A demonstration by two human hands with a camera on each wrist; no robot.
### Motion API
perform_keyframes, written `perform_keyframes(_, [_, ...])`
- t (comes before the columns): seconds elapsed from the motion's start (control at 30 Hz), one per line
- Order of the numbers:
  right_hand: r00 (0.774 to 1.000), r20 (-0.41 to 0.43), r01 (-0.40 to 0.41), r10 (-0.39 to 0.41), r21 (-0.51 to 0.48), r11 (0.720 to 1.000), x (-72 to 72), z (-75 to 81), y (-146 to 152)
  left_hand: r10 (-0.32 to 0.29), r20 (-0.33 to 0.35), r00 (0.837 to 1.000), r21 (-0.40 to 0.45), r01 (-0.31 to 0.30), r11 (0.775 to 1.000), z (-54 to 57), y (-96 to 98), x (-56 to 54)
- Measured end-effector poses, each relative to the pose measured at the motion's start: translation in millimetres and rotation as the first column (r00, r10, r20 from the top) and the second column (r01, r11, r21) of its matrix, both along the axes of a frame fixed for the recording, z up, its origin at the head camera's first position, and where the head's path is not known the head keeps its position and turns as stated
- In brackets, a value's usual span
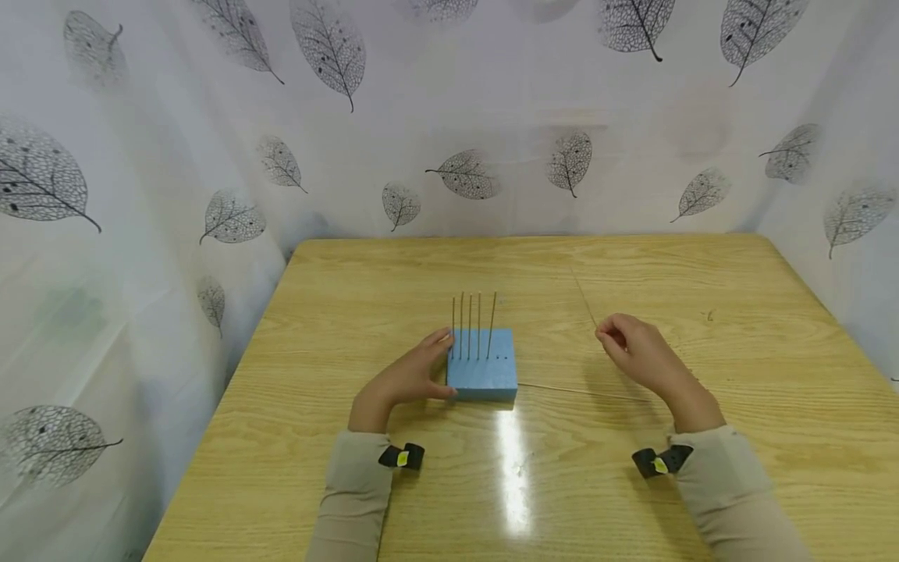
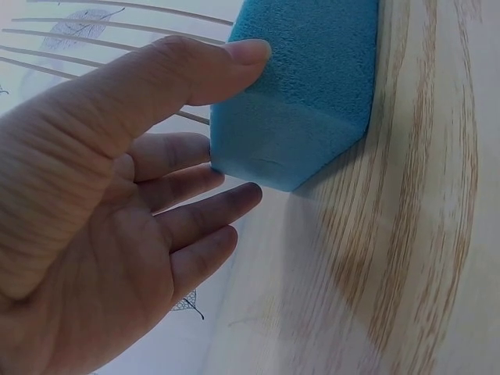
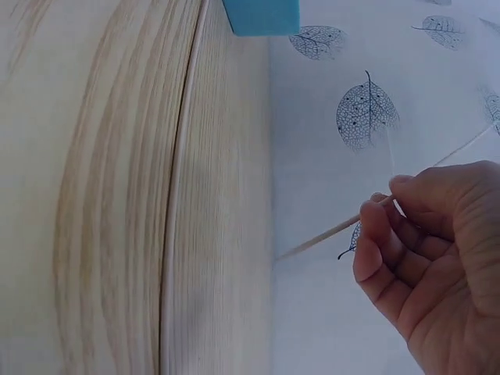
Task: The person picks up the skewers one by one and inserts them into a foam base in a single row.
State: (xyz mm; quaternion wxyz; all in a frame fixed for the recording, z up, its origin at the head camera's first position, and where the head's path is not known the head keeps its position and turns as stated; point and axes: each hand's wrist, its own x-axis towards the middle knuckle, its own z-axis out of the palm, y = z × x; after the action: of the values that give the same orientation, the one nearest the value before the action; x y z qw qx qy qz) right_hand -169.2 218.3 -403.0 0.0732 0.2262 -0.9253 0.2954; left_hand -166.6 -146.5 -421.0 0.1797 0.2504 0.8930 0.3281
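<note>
A blue foam block [image 1: 485, 379] rests on the table, with several thin wooden sticks [image 1: 470, 328] standing upright in a row in its top. Two small holes show to the right of that row. My left hand [image 1: 407, 375] holds the block's left end, thumb [image 2: 248, 53] on the front face and fingers toward the far side; the lower fingers are off it in the left wrist view. To the right of the block, my right hand [image 1: 635, 355] pinches another thin wooden stick [image 3: 328, 234] between thumb and fingertips, above the table and tilted.
One more wooden stick [image 1: 583, 390] lies on the wood-grain table [image 1: 351, 297], running rightward from the block toward my right wrist. A white curtain [image 1: 492, 101] with a leaf print hangs behind the table and along its sides.
</note>
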Motion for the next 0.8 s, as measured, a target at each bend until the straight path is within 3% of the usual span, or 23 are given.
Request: perform_keyframes(0.8, [0.987, -0.100, -0.139, 0.124, -0.162, 0.977, -9.9, 6.0, -39, -0.015, -0.004, 1.000, -0.006, 0.015, 1.000, -2.7, -1.2, -2.8])
